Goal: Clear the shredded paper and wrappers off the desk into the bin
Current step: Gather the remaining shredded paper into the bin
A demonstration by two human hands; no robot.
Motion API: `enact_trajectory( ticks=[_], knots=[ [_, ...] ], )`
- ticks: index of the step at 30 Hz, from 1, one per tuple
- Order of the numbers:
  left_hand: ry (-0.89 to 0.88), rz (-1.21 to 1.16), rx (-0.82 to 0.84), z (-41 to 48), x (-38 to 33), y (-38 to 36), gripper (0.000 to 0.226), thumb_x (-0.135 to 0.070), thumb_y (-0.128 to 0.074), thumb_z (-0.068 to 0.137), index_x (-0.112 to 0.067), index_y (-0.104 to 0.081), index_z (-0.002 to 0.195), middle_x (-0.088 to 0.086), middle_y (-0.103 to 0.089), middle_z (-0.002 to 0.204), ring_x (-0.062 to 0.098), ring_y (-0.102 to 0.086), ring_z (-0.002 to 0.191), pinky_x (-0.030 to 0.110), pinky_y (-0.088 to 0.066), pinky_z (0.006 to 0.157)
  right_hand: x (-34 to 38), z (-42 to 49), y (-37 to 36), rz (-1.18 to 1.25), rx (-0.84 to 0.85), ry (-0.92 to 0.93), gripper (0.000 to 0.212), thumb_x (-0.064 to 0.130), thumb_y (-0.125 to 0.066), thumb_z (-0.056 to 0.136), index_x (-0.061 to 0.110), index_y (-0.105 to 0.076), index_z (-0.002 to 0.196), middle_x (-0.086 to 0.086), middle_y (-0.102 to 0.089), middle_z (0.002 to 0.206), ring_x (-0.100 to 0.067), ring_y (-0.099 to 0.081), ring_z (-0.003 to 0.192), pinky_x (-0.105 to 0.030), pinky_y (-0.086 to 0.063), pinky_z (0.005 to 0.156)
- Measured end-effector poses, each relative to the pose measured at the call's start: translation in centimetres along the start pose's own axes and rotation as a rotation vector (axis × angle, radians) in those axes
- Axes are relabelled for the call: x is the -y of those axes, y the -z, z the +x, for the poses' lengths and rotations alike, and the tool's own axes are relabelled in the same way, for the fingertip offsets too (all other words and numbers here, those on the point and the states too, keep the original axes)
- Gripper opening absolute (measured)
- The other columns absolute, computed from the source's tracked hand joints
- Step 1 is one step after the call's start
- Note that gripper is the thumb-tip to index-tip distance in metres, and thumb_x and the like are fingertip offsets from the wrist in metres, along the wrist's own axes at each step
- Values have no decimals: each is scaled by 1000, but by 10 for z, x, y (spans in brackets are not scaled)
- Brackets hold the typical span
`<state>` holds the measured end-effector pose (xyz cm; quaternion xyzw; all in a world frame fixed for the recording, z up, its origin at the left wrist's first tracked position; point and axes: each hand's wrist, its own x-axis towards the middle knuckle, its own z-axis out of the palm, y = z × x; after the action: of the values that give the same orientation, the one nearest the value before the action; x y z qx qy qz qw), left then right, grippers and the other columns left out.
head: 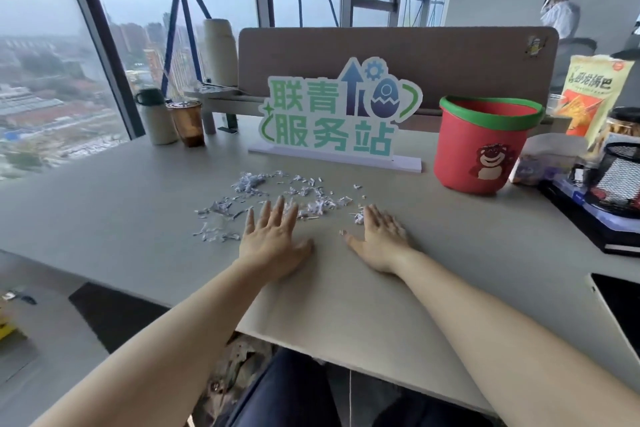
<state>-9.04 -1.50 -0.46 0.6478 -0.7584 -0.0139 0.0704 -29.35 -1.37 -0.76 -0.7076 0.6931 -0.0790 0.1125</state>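
Note:
White shredded paper [254,185] lies scattered across the middle of the grey desk [104,204]. My left hand [273,239] rests flat, palm down, with fingers spread and their tips at the near edge of the shreds. My right hand [379,237] lies flat beside it, its fingertips touching a few scraps at the right end of the pile. Neither hand holds anything. A red bin [481,146] with a green rim and a bear picture stands upright at the back right, beyond my right hand.
A white sign [337,111] with green characters stands behind the shreds. At the back left stand a cream flask [156,116] and a brown plastic cup [187,123]. A snack bag [594,97], a jar and a mesh holder [618,177] crowd the right side. A dark tablet [620,315] lies at the near right.

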Motion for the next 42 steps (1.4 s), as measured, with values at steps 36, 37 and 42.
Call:
enact_trajectory(
  ticks=[36,37,42],
  knots=[
    [426,-203,-217,30,92,0,98,-79,-38,73,-29,-1,149,2,13,159,22,15,147,42,10,119,44,98,-6,22,62,172,93,77,-19,78,19,-1,148,-1,1,160,-19,1,147,-36,0,118],
    [452,-244,-177,34,94,1,100,-79,-40,72,-29,-1,149,4,12,160,24,12,147,42,6,120,46,98,-5,32,76,210,98,81,-19,73,21,-1,148,1,1,160,-18,1,147,-36,-1,119],
    [374,-197,-97,51,99,-3,91,-78,-38,75,-33,-6,148,2,0,160,23,-6,148,41,-5,121,60,101,-7,49,98,363,107,85,-38,63,29,-4,147,8,-5,159,-13,-6,147,-36,-10,121]
  ],
)
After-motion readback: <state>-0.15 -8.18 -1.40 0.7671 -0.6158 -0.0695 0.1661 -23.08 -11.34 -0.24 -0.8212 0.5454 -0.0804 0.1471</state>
